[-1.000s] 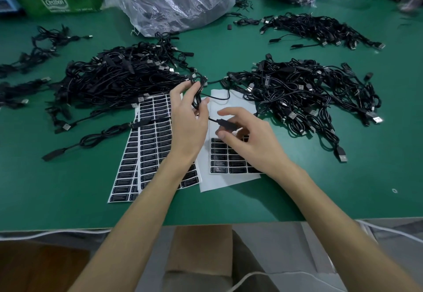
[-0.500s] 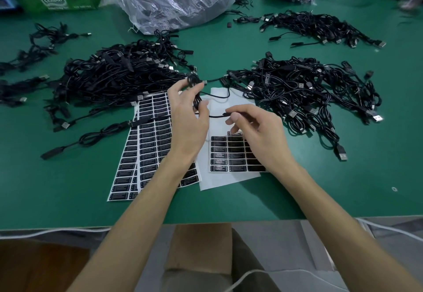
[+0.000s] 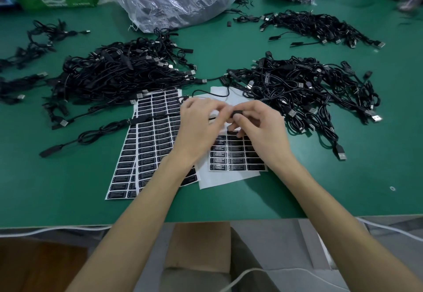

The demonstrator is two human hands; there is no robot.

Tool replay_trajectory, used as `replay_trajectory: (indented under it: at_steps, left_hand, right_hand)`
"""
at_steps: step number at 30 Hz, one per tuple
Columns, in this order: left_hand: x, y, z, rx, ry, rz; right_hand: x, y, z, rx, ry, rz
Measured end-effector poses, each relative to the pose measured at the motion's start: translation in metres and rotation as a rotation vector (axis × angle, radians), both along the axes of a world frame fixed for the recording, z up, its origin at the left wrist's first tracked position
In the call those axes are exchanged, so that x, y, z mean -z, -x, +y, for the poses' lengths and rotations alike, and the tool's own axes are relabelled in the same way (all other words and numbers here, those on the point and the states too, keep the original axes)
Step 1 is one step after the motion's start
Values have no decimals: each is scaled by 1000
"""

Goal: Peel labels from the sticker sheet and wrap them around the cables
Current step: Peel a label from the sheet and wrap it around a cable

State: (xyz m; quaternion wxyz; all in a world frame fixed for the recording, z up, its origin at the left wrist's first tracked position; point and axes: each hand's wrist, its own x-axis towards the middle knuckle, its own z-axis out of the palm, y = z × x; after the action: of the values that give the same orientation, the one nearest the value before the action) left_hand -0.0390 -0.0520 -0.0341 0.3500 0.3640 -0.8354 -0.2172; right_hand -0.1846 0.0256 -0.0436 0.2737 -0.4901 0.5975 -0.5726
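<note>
On the green surface (image 3: 68, 177), left grip (image 3: 198, 121) and right grip (image 3: 263, 129) both pinch one cable (image 3: 236, 113) above the sticker sheet (image 3: 238, 161), where a slipping finger could skew the wrap.

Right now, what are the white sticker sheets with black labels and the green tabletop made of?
White sticker sheets with black labels: likely coated paper; thin, flat, bare white margin. Green tabletop: probably matte rubber or vinyl mat; even colour, no glare.
</note>
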Motion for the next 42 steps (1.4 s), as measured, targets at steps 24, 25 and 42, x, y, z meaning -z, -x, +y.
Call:
replay_trajectory:
  at_steps: [24, 25, 42]
  left_hand:
    - [8, 0, -8, -143, -184, 165]
    - [8, 0, -8, -139, -177, 161]
    - [7, 1, -8, -136, -157, 151]
  right_hand:
    - [0, -3, -2, -129, -210, 707]
    - [0, -3, -3, -123, -205, 705]
    - [7, -4, -5, -57, -135, 672]
